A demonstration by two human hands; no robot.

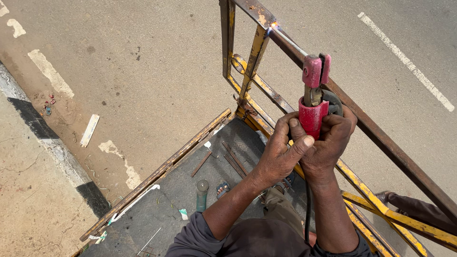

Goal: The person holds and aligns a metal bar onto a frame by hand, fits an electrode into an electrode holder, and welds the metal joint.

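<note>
Hands, the left hand point(281, 154) and right hand point(331, 140), are closed around the red electrode holder point(312, 102), judged stiff and best gripped by its insulated handle, its rod point(288, 39) touching the far yellow frame point(254, 52).

rods point(233, 159) lie on platform point(157, 204), left of railing point(266, 95).

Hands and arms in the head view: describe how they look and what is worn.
Both the left hand and the right hand are bare, with no gloves, rings or watch. The forearms are uncovered too; dark grey sleeves are pushed up to about the elbows.
</note>
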